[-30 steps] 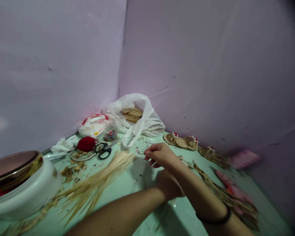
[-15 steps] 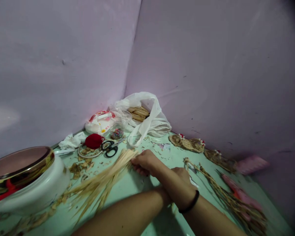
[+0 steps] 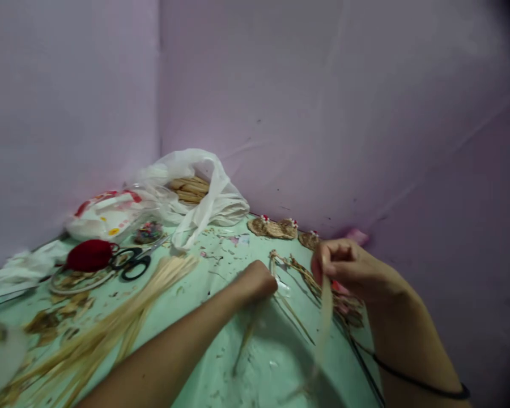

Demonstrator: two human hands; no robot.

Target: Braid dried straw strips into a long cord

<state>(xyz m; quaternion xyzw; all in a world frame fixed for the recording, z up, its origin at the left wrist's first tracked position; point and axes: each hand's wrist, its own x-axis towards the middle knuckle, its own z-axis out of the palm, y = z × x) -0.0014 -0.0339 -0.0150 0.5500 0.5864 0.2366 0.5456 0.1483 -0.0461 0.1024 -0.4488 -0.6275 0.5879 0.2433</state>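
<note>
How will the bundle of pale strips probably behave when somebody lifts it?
The bundle of pale strips is probably light, since its strips look thin. It may splay or shed some, because the near ends fan out and no tie shows. It likely flexes easily: the similar strip in the right hand looks flat.

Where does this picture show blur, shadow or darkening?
Head view: the pale strip in the right hand blurs toward its lower end; head view: soft shadow darkens the green table near the bottom; head view: the upper right corner falls to black.
</note>
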